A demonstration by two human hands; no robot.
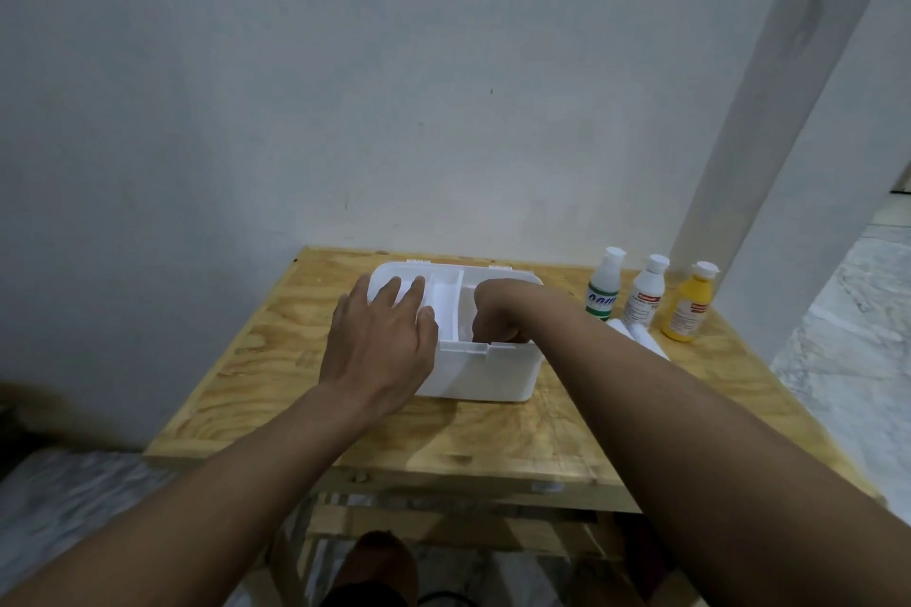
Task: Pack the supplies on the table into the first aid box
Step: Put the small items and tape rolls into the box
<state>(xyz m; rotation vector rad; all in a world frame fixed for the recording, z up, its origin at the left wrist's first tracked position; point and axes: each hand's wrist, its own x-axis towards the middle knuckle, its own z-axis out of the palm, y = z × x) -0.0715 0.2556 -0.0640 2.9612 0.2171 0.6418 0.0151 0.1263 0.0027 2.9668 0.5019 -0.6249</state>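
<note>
Left hand (379,350) lies flat, fingers spread, on the box (485,377); right hand (498,320) curled inside.

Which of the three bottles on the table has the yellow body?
The yellow bottle, rightmost in the row and nearest the table's right edge. The other two, the green-labelled bottle and the middle bottle, are white or clear.

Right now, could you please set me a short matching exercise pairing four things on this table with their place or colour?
Things:
1. left hand
2. right hand
3. yellow bottle
4. green-labelled bottle

Descriptions:
A. rightmost of three bottles
B. reaching down inside the first aid box
C. leftmost of three bottles
D. resting flat on the box's left side

Pairs: 1-D, 2-B, 3-A, 4-C
</note>
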